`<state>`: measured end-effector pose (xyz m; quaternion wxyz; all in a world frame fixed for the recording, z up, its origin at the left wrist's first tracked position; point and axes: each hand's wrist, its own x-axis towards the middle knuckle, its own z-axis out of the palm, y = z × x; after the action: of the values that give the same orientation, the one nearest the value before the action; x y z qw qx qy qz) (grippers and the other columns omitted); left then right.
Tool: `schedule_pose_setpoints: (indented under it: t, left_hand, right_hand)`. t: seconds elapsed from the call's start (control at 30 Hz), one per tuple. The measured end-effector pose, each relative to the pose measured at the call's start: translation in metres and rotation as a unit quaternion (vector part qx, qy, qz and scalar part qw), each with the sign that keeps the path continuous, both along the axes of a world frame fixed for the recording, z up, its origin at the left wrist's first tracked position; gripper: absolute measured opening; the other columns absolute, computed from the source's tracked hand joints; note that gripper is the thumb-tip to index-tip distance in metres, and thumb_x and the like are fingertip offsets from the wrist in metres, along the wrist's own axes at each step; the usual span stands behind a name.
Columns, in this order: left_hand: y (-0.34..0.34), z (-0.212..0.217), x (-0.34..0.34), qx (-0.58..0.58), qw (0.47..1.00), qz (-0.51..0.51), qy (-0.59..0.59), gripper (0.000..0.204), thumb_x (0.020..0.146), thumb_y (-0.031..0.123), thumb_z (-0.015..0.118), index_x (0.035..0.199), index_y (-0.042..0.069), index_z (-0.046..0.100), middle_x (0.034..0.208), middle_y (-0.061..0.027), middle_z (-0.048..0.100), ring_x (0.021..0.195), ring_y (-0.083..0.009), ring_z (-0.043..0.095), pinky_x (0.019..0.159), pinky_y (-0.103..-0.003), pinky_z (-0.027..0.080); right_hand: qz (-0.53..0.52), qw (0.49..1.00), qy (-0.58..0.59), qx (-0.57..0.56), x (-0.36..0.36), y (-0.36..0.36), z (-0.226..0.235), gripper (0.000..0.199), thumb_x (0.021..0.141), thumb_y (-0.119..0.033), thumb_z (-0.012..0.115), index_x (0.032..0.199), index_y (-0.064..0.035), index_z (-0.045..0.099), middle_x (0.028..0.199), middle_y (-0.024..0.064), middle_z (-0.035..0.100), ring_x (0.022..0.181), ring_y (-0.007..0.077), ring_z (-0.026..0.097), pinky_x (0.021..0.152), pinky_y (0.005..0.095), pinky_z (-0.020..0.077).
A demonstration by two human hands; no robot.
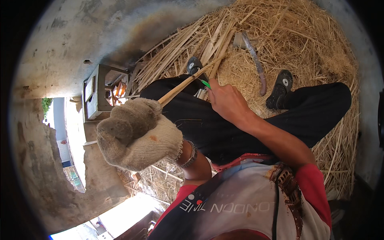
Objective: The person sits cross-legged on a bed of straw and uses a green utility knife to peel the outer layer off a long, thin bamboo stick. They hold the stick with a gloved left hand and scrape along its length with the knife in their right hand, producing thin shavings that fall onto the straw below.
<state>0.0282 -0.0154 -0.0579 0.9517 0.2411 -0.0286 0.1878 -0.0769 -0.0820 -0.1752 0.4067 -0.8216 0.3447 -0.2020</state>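
Observation:
My left hand (138, 134), in a thick, soiled knitted glove, is closed around one end of a long pale strip that looks like split bamboo (179, 88). The strip slants up and away to the right, across my dark trousers. My bare right hand (231, 105) grips a knife (206, 84) with a green handle. Its dark blade lies against the strip, around the middle of the visible length. Part of the handle is hidden by my fingers.
Pale shavings (304, 44) cover the floor, with long split strips (188, 50) heaped at the far left. A tool with a curved handle (257, 64) lies between my feet. A box-like stand (96, 96) is by the left wall (76, 48). Bright openings show at left.

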Motion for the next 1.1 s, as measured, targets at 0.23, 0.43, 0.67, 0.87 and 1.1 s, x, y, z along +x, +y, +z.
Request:
schedule_pose_setpoints:
  t: [0.23,0.43,0.67,0.87,1.1]
  left_hand:
    - [0.035,-0.039,0.033,0.152,0.971,-0.079,-0.164,0.075,0.085,0.074,0.047,0.132,0.015,0.056,0.112,-0.0066,0.066,0.092,-0.0224,0.07,0.071,-0.038,0.064]
    - [0.024,-0.017,0.007,0.161,0.973,-0.109,-0.126,0.069,0.085,0.07,0.047,0.119,0.011,0.063,0.091,-0.0068,0.067,0.062,-0.0208,0.065,0.049,-0.034,0.057]
    - [0.037,-0.012,0.034,0.172,0.955,-0.187,-0.153,0.06,0.088,0.063,0.046,0.112,0.011,0.065,0.085,-0.0075,0.065,0.059,-0.0193,0.063,0.046,-0.033,0.054]
    - [0.03,0.001,0.049,0.097,0.981,-0.159,-0.063,0.055,0.091,0.057,0.046,0.108,0.009,0.066,0.093,-0.0071,0.067,0.069,-0.02,0.067,0.057,-0.035,0.058]
    - [0.021,0.01,0.01,0.163,0.953,-0.173,-0.187,0.06,0.089,0.061,0.047,0.104,0.007,0.066,0.086,-0.0083,0.067,0.06,-0.0195,0.064,0.045,-0.033,0.053]
  right_hand:
    - [-0.025,0.999,0.034,-0.013,0.007,-0.006,-0.026,0.019,0.097,-0.016,0.053,0.102,0.0025,0.055,0.064,0.029,0.06,0.067,0.0488,0.063,0.061,0.0567,0.0497]
    - [-0.039,0.999,0.022,-0.003,0.006,-0.005,-0.037,0.021,0.097,-0.016,0.054,0.102,0.0038,0.056,0.067,0.0304,0.061,0.069,0.0497,0.064,0.063,0.0564,0.05]
    - [0.039,0.999,0.024,-0.019,0.011,-0.004,0.0,0.015,0.092,-0.01,0.052,0.094,0.0045,0.055,0.072,0.0279,0.065,0.07,0.048,0.066,0.063,0.0548,0.0537]
    - [0.024,0.996,0.068,-0.049,0.023,-0.018,-0.013,0.01,0.092,-0.008,0.051,0.093,0.0013,0.054,0.075,0.0276,0.067,0.073,0.0467,0.068,0.065,0.0545,0.0546]
    - [-0.051,0.991,0.122,-0.033,0.019,-0.051,-0.117,0.018,0.096,-0.015,0.053,0.101,0.0019,0.056,0.068,0.0288,0.062,0.07,0.0495,0.065,0.066,0.0557,0.0528]
